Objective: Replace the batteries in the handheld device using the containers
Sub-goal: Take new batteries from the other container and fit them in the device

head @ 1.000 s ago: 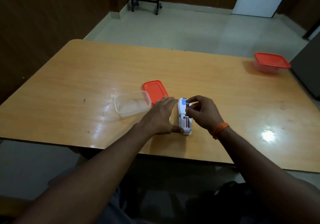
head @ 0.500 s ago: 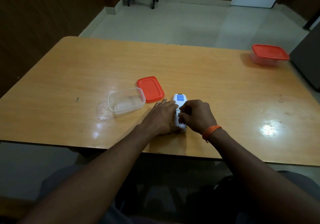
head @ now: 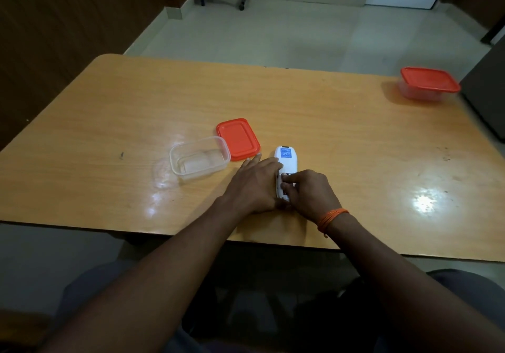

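Note:
A white handheld device [head: 287,160] with a blue label lies face down near the table's front edge, its battery bay toward me. My left hand [head: 255,184] rests flat against its left side and holds it steady. My right hand [head: 307,191] covers the open bay, fingertips curled onto a battery there; the battery is mostly hidden. A clear, lidless container [head: 199,158] stands to the left, and it looks empty. Its orange lid [head: 237,138] lies flat beside it.
A second clear container with an orange lid on it [head: 429,82] stands at the table's far right corner. The wooden table [head: 341,128] ends just behind my wrists. A dark object borders the right edge. A wheeled rack stands on the floor beyond.
My right hand moved from the device's upper part down onto the battery bay and now hides the batteries that showed before. My left hand stays against the device.

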